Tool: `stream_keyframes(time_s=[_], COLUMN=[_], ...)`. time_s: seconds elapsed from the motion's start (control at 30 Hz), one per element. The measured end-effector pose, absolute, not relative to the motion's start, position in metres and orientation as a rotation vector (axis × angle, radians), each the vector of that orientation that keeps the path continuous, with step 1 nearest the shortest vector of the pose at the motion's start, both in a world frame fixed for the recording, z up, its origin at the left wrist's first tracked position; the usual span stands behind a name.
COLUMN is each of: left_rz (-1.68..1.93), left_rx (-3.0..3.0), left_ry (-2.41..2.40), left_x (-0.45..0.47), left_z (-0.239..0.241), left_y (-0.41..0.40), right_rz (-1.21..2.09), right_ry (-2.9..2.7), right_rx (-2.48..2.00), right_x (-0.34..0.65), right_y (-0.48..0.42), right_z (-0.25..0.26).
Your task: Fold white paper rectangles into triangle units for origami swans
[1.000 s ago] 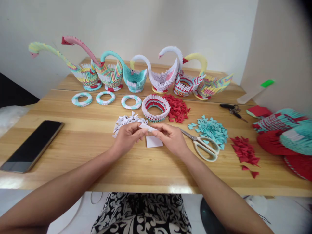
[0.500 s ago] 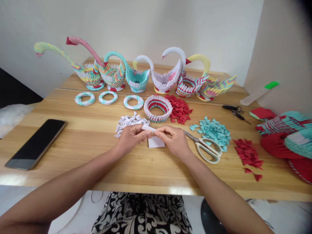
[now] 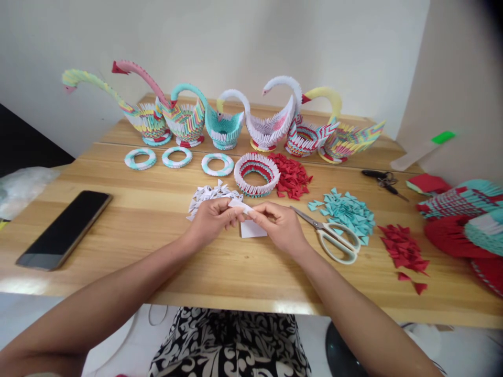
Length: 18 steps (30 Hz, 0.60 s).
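Observation:
My left hand (image 3: 212, 220) and my right hand (image 3: 281, 228) meet over the middle of the wooden table (image 3: 165, 262). Both pinch one small white paper strip (image 3: 241, 206) between fingers and thumbs. A small white paper rectangle (image 3: 253, 229) lies flat on the table just under them. A pile of folded white paper pieces (image 3: 206, 193) sits right behind my left hand. White-handled scissors (image 3: 334, 238) lie beside my right hand.
Several paper swans (image 3: 223, 123) line the back. Three teal-white rings (image 3: 176, 156) and a red-white paper bowl (image 3: 256, 173) stand before them. Red pieces (image 3: 293, 178), teal pieces (image 3: 348, 212), more red pieces (image 3: 404, 251) lie right. A phone (image 3: 65, 229) lies left; keys (image 3: 383, 179) far right.
My hands keep hold of the white strip and shift their fingers only slightly. The view has drifted a little, so everything sits slightly further right in the picture.

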State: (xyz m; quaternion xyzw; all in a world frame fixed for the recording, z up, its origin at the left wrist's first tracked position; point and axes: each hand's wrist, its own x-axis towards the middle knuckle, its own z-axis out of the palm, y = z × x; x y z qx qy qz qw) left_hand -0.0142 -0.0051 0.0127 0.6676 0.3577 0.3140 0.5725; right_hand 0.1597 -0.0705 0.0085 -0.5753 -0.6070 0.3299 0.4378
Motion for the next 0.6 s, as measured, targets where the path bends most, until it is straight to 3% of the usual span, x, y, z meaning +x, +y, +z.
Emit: stream_keyframes(time_s=[0.4, 0.6], left_rz=[0.725, 0.806], left_rx=[1.662, 1.489], left_ry=[0.810, 0.772], left_x=[-0.016, -0.020], left_z=[0.013, 0.019], left_y=[-0.008, 0.000], right_rz=[0.901, 0.729], right_ry=[-1.625, -1.712], right_rx=[-1.474, -1.486], right_x=[0.163, 0.174], right_y=[-0.070, -0.070], right_z=[0.007, 0.013])
